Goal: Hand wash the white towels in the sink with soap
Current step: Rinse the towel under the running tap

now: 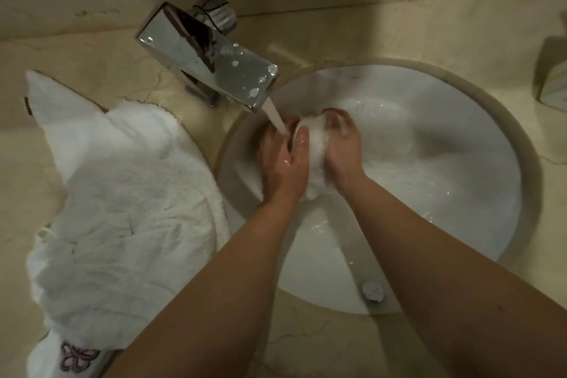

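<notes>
a bathroom, seen from above the washbasin: a round white undermount sink (460, 138) is set into a beige marble-look countertop (368, 31), with a squared chrome faucet (208, 61) running water into the bowl. a chrome overflow fitting (372, 291) sits on the near wall of the basin. white towels (122, 193) are heaped on the counter just left of the sink, one with a pink embroidered butterfly (76, 357). the same stone finish rises behind the tap as a backsplash.
</notes>
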A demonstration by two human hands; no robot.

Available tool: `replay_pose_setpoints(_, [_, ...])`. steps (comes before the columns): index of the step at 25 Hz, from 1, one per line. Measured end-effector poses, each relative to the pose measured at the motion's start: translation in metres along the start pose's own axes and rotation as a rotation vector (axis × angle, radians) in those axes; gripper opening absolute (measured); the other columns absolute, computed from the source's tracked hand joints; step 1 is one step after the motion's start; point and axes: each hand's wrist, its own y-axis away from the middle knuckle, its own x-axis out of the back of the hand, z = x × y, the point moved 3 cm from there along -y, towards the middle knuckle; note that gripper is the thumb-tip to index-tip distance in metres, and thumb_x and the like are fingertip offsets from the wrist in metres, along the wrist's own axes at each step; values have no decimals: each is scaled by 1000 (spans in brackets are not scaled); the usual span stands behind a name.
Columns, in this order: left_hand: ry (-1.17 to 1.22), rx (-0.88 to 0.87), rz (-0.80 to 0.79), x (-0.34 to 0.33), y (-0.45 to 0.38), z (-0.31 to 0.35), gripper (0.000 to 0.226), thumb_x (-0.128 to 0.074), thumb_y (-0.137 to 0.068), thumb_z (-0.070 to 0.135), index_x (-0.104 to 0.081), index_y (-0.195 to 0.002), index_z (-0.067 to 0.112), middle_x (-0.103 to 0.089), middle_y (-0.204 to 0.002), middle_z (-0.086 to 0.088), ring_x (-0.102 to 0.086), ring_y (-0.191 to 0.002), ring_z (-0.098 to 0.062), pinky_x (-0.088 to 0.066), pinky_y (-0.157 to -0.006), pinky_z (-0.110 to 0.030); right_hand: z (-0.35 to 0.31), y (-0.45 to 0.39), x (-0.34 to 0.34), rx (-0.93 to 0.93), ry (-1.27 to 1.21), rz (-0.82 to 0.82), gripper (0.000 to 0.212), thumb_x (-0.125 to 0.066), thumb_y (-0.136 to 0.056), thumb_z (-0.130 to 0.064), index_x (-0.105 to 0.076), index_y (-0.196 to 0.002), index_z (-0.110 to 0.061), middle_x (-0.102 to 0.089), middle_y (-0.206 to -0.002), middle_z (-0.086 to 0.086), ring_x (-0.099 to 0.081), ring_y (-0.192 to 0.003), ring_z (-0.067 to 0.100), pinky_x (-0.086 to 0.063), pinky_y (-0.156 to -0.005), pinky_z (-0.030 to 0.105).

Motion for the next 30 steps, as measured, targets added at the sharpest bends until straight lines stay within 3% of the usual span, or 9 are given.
replay_pose_setpoints(3, [49, -15, -40, -6, 3, -6, 68, -24, -93, 59, -54, -142, 23, -49, -147, -6, -38, -138, -17, -26, -115, -26, 3, 7, -3, 87, 64, 87, 28, -41, -102, -24, -62, -119, -19, -64, -113, -3, -57, -111, 16, -46, -101, 36])
replay_pose_setpoints(5, [86, -73, -24, -9, -3, -4, 69, -21, -95, 54, -55, -141, 16, -54, -145, -6, -42, -137, -18, -27, -114, -23, -1, 14, -6, 206, 173, 118, 35, -37, -99, -27, -63, -122, -20, -59, -129, 2, -46, -127, 20, -37, -110, 40])
replay_pose_setpoints(8, [192, -50, 37, -18, -11, -10, 68, -25, -96, 52, -66, -128, 7, -67, -128, -10, -58, -125, -23, -42, -109, -38, -9, 12, -12, 432, 326, 37, 50, -33, -95, -37, -67, -117, -7, -60, -130, 14, -49, -127, 29, -35, -111, 44])
replay_pose_setpoints(11, [296, 94, 47, -25, -21, -17, 72, -30, -89, 62, -70, -121, 12, -72, -119, -6, -63, -118, -20, -47, -103, -35, -2, 2, -13, 279, 274, 31, 66, -34, -85, -56, -67, -117, -10, -63, -125, 11, -56, -119, 25, -41, -105, 41])
replay_pose_setpoints(14, [334, 124, 96, -29, -27, -19, 70, -38, -82, 64, -73, -115, 12, -73, -114, -2, -64, -113, -14, -44, -94, -19, 10, -2, -13, 153, 214, 94, 59, -42, -85, -59, -66, -119, -18, -66, -120, 2, -60, -111, 16, -46, -100, 37])
replay_pose_setpoints(18, [64, 153, 145, -32, -30, -17, 61, -40, -87, 58, -75, -108, 12, -74, -110, -8, -60, -105, -15, -33, -82, -9, 17, -14, -10, 78, 161, 160, 50, -43, -85, -61, -70, -104, -22, -72, -101, -2, -65, -97, 14, -50, -93, 41])
replay_pose_setpoints(23, [-137, -165, 182, -36, -38, -18, 77, -18, -101, 62, -69, -93, 5, -69, -92, -12, -64, -90, -32, -50, -83, -39, 19, -33, -11, 73, 276, 204, 57, -44, -86, -62, -70, -103, -14, -73, -100, 5, -66, -97, 22, -50, -89, 34])
replay_pose_setpoints(26, [-170, -219, 223, -40, -40, -17, 66, -22, -105, 48, -67, -87, 3, -67, -86, -14, -64, -83, -33, -51, -77, -40, 20, -41, -9, 103, 298, 209, 48, -51, -92, -52, -71, -99, -9, -73, -96, 10, -66, -92, 26, -50, -85, 34])
replay_pose_setpoints(30, [-191, -237, 264, -41, -40, -15, 60, -26, -104, 38, -68, -89, -2, -68, -88, -19, -65, -82, -37, -51, -76, -41, 16, -42, -11, 208, 343, 206, 51, -39, -92, -48, -68, -82, -8, -71, -78, 7, -65, -74, 22, -50, -71, 34])
